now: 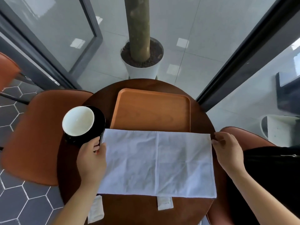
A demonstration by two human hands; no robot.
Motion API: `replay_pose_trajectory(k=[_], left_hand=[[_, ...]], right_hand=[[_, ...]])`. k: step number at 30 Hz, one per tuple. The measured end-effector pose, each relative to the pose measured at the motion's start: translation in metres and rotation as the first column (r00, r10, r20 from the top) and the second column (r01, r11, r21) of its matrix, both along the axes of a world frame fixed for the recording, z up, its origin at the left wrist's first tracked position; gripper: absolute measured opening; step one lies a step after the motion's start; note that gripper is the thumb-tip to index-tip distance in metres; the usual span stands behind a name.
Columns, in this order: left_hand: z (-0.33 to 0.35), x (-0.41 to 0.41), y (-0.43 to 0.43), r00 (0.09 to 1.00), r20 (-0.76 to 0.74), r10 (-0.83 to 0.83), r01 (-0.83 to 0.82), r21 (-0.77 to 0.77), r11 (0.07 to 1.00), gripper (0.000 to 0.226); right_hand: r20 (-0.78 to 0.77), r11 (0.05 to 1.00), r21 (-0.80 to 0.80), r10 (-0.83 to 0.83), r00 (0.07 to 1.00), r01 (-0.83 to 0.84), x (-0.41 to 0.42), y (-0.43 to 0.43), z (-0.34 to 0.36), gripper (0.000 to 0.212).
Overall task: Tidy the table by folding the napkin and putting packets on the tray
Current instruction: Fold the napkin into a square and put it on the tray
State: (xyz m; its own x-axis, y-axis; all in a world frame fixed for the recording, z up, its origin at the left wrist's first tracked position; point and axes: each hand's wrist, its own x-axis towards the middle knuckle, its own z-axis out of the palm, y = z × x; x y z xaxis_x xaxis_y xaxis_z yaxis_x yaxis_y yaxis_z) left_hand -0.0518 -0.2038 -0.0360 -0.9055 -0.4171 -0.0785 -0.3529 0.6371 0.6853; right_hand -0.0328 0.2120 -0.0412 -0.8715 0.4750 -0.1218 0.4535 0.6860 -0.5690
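Note:
A white napkin (156, 161) lies spread flat on the round wooden table (139, 213), its far edge over the near rim of the empty wooden tray (151, 109). My left hand (91, 158) pinches the napkin's far left corner. At the far right corner, my right hand (227, 151) pinches the cloth. One white packet (164, 202) pokes out from under the napkin's near edge. Another packet (95, 210) lies at the near left, partly under my left forearm.
A black cup with a white inside (81, 124) stands left of the tray, close to my left hand. Orange chairs (37, 137) flank the table on both sides. A potted tree trunk (141, 62) stands beyond the table by glass walls.

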Motion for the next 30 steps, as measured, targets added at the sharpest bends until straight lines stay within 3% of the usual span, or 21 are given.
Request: replay_pose_trajectory(k=[3,6,9,12,14,19,24,30], left_hand=[[0.005,0.017,-0.001,0.996,0.079,-0.045,0.052,-0.089,0.995,0.028],[0.008,0.044,0.003,0.975,0.157,-0.156,0.195,-0.279,0.94,0.042],[0.005,0.07,0.009,0.918,0.221,-0.328,0.395,-0.492,0.776,0.055],[-0.005,0.085,0.016,0.842,0.359,-0.402,0.538,-0.521,0.662,0.075],[-0.011,0.088,0.016,0.825,0.42,-0.379,0.562,-0.526,0.639,0.082],[-0.009,0.093,0.014,0.828,0.432,-0.358,0.553,-0.523,0.648,0.079],[0.003,0.094,0.016,0.888,0.37,-0.272,0.435,-0.49,0.756,0.071],[0.014,0.089,0.008,0.907,0.388,-0.163,0.326,-0.402,0.856,0.057]], right_hand=[[-0.083,0.971,0.148,0.199,0.976,-0.186,0.02,-0.018,0.007,0.03],[-0.095,0.877,0.259,0.441,0.892,-0.406,0.046,-0.053,0.008,0.037],[-0.006,0.764,0.299,0.601,0.799,-0.572,0.072,-0.097,-0.004,0.047],[0.138,0.633,0.337,0.699,0.702,-0.697,0.091,-0.121,-0.024,0.059],[0.192,0.606,0.359,0.696,0.692,-0.71,0.098,-0.114,-0.036,0.064],[0.235,0.65,0.375,0.623,0.746,-0.661,0.11,-0.081,-0.042,0.076],[0.231,0.677,0.346,0.61,0.758,-0.65,0.109,-0.083,-0.035,0.073],[0.029,0.753,0.289,0.61,0.792,-0.591,0.106,-0.097,-0.028,0.058]])
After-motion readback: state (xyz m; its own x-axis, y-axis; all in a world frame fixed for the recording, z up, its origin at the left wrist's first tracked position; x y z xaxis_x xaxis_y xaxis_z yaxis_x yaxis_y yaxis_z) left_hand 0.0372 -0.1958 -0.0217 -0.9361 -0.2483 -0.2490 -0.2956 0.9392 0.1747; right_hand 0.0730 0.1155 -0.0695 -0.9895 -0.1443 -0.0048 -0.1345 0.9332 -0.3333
